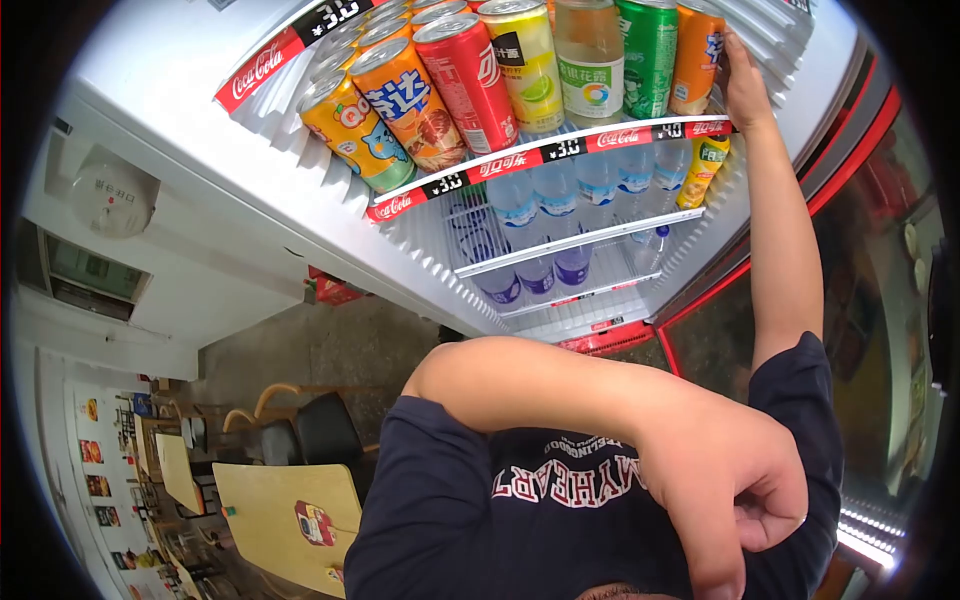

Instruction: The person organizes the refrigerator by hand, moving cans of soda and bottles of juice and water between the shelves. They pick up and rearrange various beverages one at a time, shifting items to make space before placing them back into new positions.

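Note:
My right hand (745,88) reaches up to the right end of a drinks shelf, its fingers against the side of an orange soda can (697,60); part of its grip is hidden. Left of that can stand a green can (650,60), a clear bottle with a green-and-white label (590,75), a yellow lemon can (525,70) and a red can (465,85). Further left are an orange Fanta can (410,105) and a yellow can with a blue cartoon (355,130). My left hand (725,480) is bent across my chest, fingers curled, nothing visible in it.
Price strips (560,150) edge the fridge shelf. Water bottles (555,195) and a yellow bottle (704,170) stand below, with purple-labelled bottles (535,275) lower down. The red-edged fridge door (830,290) is open at right. A table (270,510) and black chairs (325,430) are at lower left.

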`<action>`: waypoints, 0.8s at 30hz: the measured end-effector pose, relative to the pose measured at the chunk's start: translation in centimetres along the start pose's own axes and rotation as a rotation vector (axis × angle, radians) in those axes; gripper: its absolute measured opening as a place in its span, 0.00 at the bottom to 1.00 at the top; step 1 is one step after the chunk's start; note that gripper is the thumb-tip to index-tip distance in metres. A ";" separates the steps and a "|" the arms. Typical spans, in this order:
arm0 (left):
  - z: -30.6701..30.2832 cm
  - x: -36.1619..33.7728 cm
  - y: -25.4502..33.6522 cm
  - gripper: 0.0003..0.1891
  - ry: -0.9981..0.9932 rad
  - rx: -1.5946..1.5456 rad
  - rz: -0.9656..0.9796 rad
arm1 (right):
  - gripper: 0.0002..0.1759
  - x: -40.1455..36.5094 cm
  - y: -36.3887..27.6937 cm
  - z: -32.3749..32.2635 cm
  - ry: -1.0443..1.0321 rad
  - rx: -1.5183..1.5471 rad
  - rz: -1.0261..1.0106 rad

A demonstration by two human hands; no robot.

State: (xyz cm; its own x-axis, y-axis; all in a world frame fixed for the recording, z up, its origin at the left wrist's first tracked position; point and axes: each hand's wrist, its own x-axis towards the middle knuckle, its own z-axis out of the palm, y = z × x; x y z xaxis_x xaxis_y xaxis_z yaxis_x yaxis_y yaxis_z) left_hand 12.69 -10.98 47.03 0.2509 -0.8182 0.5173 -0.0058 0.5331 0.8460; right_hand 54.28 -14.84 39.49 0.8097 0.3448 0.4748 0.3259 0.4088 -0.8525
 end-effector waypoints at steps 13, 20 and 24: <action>0.6 -0.4 1.2 0.25 0.009 -0.037 -0.123 | 0.40 -0.2 -0.4 0.4 -0.003 0.006 -0.002; 0.0 -0.7 1.8 0.26 0.084 -0.001 -0.198 | 0.40 -0.3 -0.9 0.8 0.007 -0.012 0.021; 0.0 -0.6 0.8 0.27 0.043 -0.179 -0.106 | 0.40 -0.8 -1.0 0.7 0.009 -0.008 -0.006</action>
State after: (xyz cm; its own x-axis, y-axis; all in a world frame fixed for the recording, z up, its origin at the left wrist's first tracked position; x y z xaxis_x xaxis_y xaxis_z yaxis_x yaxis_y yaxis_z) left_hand 12.54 -10.07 47.35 0.2825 -0.8637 0.4173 0.1942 0.4775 0.8569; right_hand 52.96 -14.87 40.10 0.8122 0.3350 0.4776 0.3343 0.4037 -0.8516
